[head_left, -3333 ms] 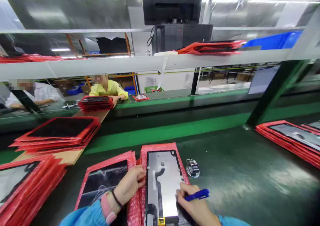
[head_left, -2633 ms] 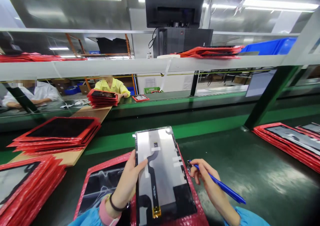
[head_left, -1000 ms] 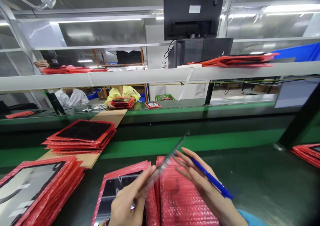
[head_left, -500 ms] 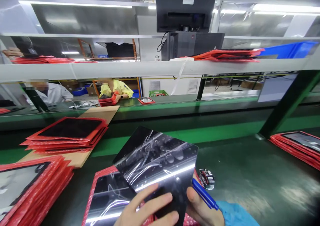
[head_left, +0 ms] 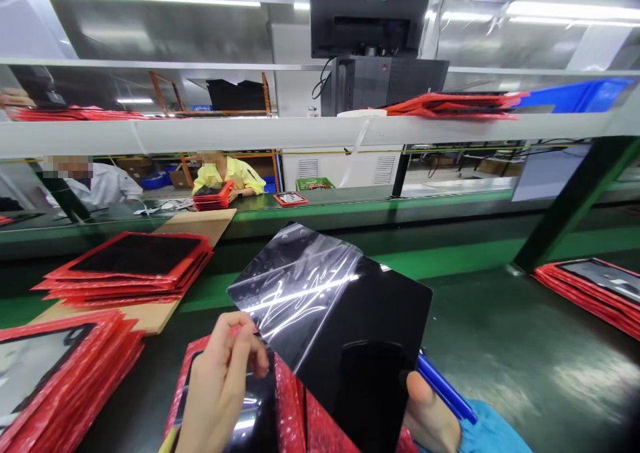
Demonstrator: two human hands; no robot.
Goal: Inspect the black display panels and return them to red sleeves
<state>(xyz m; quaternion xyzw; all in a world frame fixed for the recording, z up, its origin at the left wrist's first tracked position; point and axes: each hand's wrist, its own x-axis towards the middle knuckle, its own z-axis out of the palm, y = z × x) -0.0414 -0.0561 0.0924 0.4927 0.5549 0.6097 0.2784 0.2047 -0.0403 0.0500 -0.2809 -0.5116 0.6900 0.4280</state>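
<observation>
A black glass screen panel [head_left: 385, 299] is tilted up in front of me, gripped at its lower right edge by my right hand [head_left: 431, 413]. The same hand also keeps a blue pen [head_left: 447, 387] against the palm. Clear protective film [head_left: 305, 279], creased and shiny, covers the panel's left part, while the right part is bare and dark. At the film's lower left edge, my left hand [head_left: 223, 369] is closed with fingertips pinched; the film seems to be between them. Underneath lies another black panel [head_left: 257, 399] beside red bubble wrap [head_left: 290, 409].
Red bubble-wrap sleeves with panels are stacked at near left [head_left: 95, 379], on a wooden board [head_left: 150, 316], and at right [head_left: 590, 299]. A white shelf [head_left: 240, 136] crosses ahead, carrying a computer case [head_left: 385, 86]. Two people sit across the bench.
My left hand has moved left from the panel's lower face, and the film has shifted left, baring the panel's right side. My right hand has moved slightly right with panel and pen.
</observation>
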